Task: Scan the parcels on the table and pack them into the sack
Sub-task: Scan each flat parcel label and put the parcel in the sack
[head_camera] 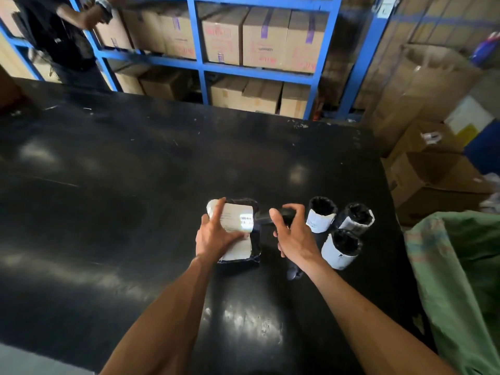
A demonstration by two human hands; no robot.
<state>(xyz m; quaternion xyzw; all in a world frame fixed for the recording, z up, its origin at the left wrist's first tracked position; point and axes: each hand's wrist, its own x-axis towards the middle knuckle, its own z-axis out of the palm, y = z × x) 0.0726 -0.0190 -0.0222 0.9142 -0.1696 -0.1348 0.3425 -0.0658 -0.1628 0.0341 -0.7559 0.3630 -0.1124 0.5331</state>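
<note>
We're at a big glossy black table (108,185), scuffed here and there and throwing back blobs of overhead light. Behind it runs blue shelving (200,63) packed with cardboard boxes (265,41), and more open cartons (438,180) pile up on the floor to the right. Another person in dark clothes (54,31) stands at the far left corner, mostly cut off by the frame.

Our left hand (219,234) lies flat with fingers spread on a black-wrapped parcel (238,234) near the table's front right, pinning its white label. Our right hand (292,234) is wrapped around a dark scanner (267,216), its nose just beside the parcel, with a bright patch of light on the barcode. Three rolled black parcels (343,226) with white labels stand upright right next to that hand. The green sack (460,280) hangs open at the right edge, partly out of frame.

Label text is too blurry to read, and the scanner's handle is mostly hidden under our fingers.
</note>
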